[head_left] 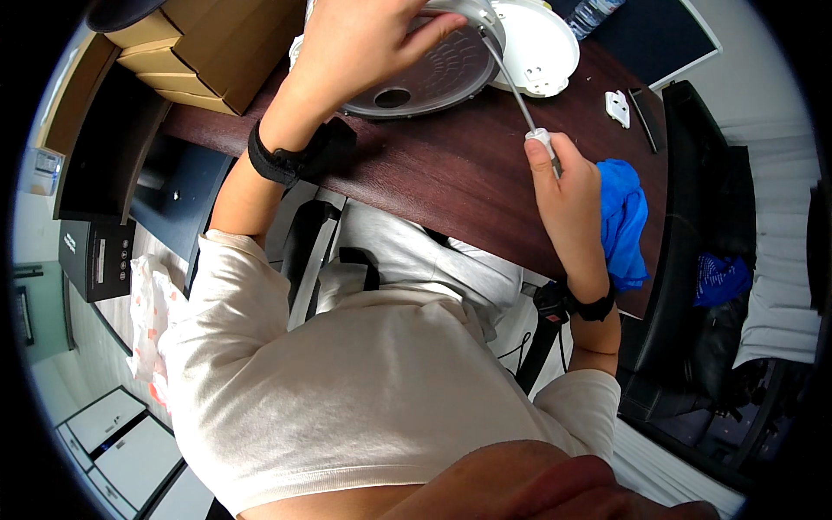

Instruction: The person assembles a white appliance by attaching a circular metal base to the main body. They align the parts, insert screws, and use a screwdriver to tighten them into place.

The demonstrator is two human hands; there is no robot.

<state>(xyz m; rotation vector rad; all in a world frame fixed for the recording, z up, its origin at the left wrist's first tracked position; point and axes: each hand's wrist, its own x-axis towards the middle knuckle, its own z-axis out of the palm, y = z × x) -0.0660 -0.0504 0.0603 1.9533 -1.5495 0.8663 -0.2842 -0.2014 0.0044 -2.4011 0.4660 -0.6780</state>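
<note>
My right hand (563, 178) is closed around the pale handle of a screwdriver (518, 91). Its long metal shaft slants up to the left, and the tip meets the upper right rim of a round grey appliance part (425, 74). That part has a dark oval hole and a ribbed pattern on its face. Across its upper left side lies my left hand (373, 43), thumb stretched along the rim, seeming to grip it; the picture's upper edge cuts off the other fingers. Directly behind the part sits a round white plastic cover (539, 52) with small holes.
On the dark red-brown table (433, 182) lie a blue cloth (622, 221), a small white plastic piece (617, 108) and a thin dark phone-like slab (643, 120). Cardboard boxes (208, 52) stand at the left. A clear bottle (591, 16) lies far right, beside a black sofa (693, 173).
</note>
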